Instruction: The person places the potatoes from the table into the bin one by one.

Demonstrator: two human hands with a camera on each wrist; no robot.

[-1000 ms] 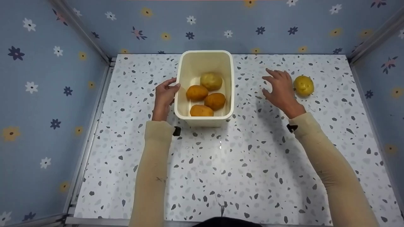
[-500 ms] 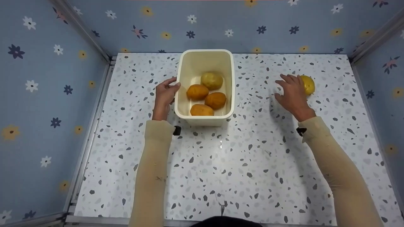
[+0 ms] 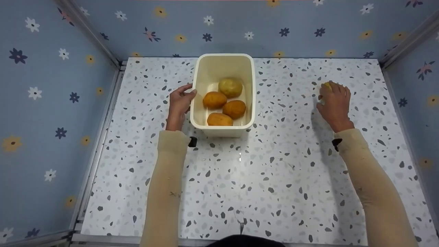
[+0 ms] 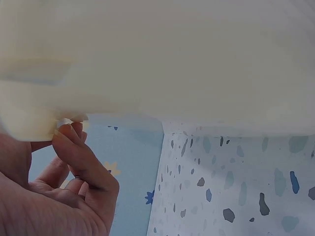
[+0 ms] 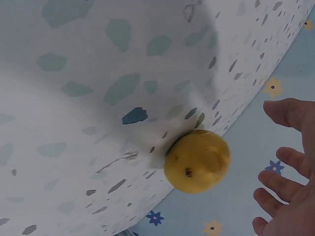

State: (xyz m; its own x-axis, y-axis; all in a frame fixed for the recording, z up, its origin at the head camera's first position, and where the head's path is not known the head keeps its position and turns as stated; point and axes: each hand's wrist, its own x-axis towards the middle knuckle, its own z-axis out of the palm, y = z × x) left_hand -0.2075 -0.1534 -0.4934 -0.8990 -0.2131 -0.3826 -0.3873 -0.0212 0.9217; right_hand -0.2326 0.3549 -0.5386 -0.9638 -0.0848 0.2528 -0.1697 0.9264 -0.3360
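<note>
With thumb and fingers, my left hand (image 3: 179, 105) pinches the left rim of a cream plastic bin (image 3: 253, 89); the left wrist view has the hand (image 4: 74, 191) at the bin's wall (image 4: 172, 73) from close by. Inside the bin lie a yellowish potato (image 3: 230, 87) and several orange-brown oval ones (image 3: 234, 109). My right hand (image 3: 334, 106) hovers over a yellow potato (image 3: 327, 85) on the right, hiding most of it in the head view. In the right wrist view, the fingers are spread beside the potato (image 5: 197, 161), with a gap between.
A white speckled tabletop (image 3: 267, 192) bears the bin and the loose potato. Blue flowered panels (image 3: 233, 31) rise at the back and both sides, with a metal frame rail (image 3: 94, 154) along the left edge.
My right hand has moved right, from left of the yellow potato to over it, and now covers most of it. The left hand and the bin stay in place.
</note>
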